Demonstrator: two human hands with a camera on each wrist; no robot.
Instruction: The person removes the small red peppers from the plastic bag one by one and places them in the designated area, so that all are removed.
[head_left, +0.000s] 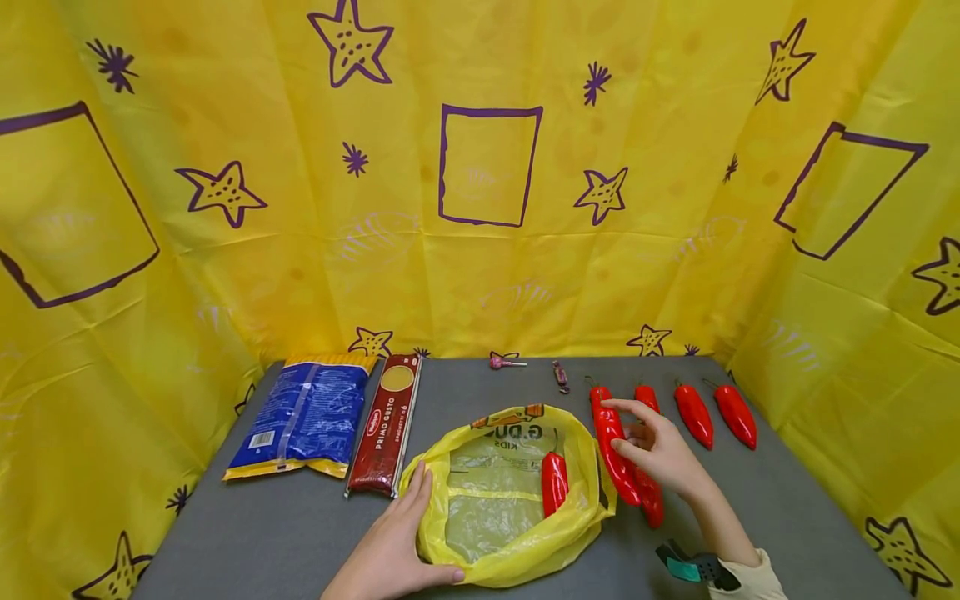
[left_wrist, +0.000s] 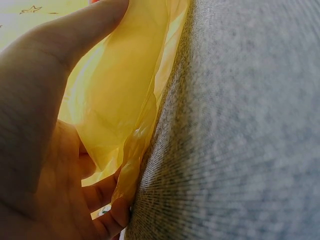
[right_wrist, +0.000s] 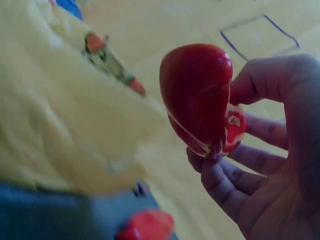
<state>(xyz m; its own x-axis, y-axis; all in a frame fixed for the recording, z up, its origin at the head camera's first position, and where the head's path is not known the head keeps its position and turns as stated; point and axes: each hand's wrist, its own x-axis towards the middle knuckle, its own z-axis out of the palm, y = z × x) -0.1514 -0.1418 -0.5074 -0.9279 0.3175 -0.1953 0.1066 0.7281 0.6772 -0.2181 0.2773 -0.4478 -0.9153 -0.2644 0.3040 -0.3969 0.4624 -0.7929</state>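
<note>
A yellow plastic bag (head_left: 510, 567) stands with its mouth open, one red pepper (head_left: 555, 483) visible inside. My left hand (head_left: 397, 533) holds the bag's near left side, thumb at the front and fingers along the side. Just right of the bag's rim, my right hand (head_left: 660, 450) pinches a long red pepper (head_left: 613, 442) between thumb and fingers; the right wrist view shows its glossy rounded end (right_wrist: 195, 95) up close. The tip of another red pepper (head_left: 651, 504) shows beneath that hand; I cannot tell whether it is held too.
Two red peppers lie at the right, one (head_left: 693, 414) beside the other (head_left: 737, 417). Left of the bag are a spaghetti pack (head_left: 384, 425) and a blue-and-yellow packet (head_left: 303, 417). A lollipop (head_left: 507, 363) and a wrapped candy (head_left: 561, 377) lie behind. Yellow curtains (head_left: 487, 283) border the grey table (head_left: 262, 542).
</note>
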